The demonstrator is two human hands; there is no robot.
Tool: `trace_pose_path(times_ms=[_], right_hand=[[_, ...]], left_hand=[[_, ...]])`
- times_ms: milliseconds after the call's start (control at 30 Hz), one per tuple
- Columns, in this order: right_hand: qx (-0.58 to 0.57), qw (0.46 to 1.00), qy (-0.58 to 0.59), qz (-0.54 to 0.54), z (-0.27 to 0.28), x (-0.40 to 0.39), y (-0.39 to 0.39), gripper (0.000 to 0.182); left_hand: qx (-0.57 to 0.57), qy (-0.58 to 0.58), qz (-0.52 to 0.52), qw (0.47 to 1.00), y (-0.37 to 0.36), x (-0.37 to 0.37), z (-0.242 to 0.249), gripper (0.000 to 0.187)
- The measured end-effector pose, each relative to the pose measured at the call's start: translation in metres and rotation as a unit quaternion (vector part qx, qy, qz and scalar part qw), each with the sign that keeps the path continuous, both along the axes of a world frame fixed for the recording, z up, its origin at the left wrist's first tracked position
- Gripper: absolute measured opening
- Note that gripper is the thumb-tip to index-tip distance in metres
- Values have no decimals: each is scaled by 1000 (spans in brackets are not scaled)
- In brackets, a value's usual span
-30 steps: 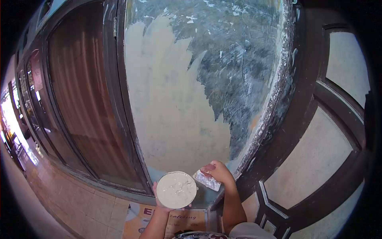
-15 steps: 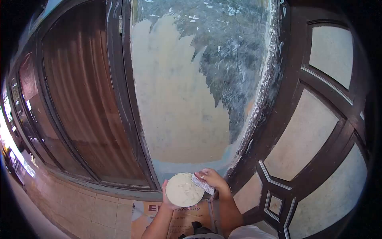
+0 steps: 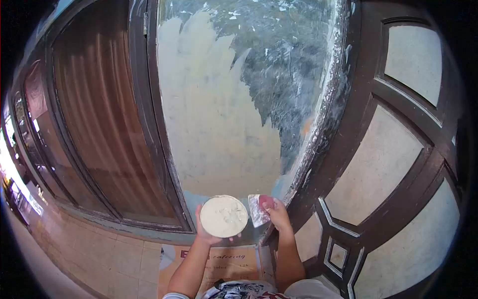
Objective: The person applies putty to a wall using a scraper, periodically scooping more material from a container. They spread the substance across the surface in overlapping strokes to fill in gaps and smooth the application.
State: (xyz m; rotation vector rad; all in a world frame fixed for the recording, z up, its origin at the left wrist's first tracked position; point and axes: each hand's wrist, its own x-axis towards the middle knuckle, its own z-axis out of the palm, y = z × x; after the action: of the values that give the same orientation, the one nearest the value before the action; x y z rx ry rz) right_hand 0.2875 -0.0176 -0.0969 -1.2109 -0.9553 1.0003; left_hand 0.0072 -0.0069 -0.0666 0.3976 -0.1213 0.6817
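Observation:
My left hand (image 3: 205,233) is closed around the side and underside of a round tub of cream-coloured putty (image 3: 224,216), whose surface is lumpy. Just right of the tub, my right hand (image 3: 279,215) grips a putty scraper (image 3: 258,211) with a pale, smeared blade and a reddish part by the fingers. A small gap separates blade and tub. In front of both hands rises a wall panel (image 3: 219,124), coated smooth cream on its left and lower part. Its upper right part is a rough dark grey-blue patch (image 3: 284,74).
A brown wooden door with pale panels (image 3: 376,164) stands close on the right. Dark-framed glass with a brown curtain (image 3: 107,119) runs along the left. A printed banner (image 3: 224,266) lies on the tiled floor (image 3: 114,254) below my arms.
My right hand has lifted the scraper away from the tub's rim, turning its blade upright. The tub has shifted slightly left and up in view, and the view itself has moved a little.

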Motion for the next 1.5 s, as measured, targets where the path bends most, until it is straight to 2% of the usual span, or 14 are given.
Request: trace_pose_path(times_ms=[33, 100, 200, 300, 367, 433, 500, 533, 667, 767, 933, 1067, 1267, 1500], right_hand=[[-1, 1000, -1, 3, 9, 3, -1, 27], [96, 994, -35, -29, 20, 10, 0, 27], [111, 988, -89, -58, 31, 14, -4, 24], [129, 978, -136, -87, 48, 11, -18, 23], [156, 955, -227, -106, 49, 17, -23, 22], [163, 947, -253, -115, 58, 22, -27, 19], [273, 866, -407, -100, 72, 27, -34, 24], [289, 860, -406, -111, 82, 24, -38, 33], [302, 826, -465, -103, 102, 29, -52, 38], [274, 813, -506, -91, 98, 32, -55, 37], [247, 820, -512, -68, 94, 34, -55, 37], [245, 814, -523, -67, 91, 36, -52, 38], [241, 827, -506, -37, 96, 30, -46, 39], [250, 832, -495, -20, 98, 23, -41, 39]], left_hand=[[6, 14, 15, 1000, 6, 5, 2, 104], [22, 23, 21, 999, 16, 17, 6, 105], [17, 45, 57, 997, 24, 32, 8, 107], [18, 51, 60, 997, 30, 43, 12, 108], [13, 43, 53, 998, 35, 49, 14, 109], [9, 39, 45, 998, 39, 55, 16, 111], [24, 27, 43, 998, 44, 61, 18, 115], [33, 38, 51, 997, 46, 63, 17, 119], [16, -2, 1, 1000, 55, 67, 23, 127], [7, 12, -8, 1000, 60, 70, 23, 129], [17, 55, -6, 998, 65, 78, 25, 130], [27, 37, -33, 998, 69, 82, 24, 130], [50, 98, -4, 994, 76, 81, 23, 131], [49, 98, -10, 994, 81, 80, 18, 130]])
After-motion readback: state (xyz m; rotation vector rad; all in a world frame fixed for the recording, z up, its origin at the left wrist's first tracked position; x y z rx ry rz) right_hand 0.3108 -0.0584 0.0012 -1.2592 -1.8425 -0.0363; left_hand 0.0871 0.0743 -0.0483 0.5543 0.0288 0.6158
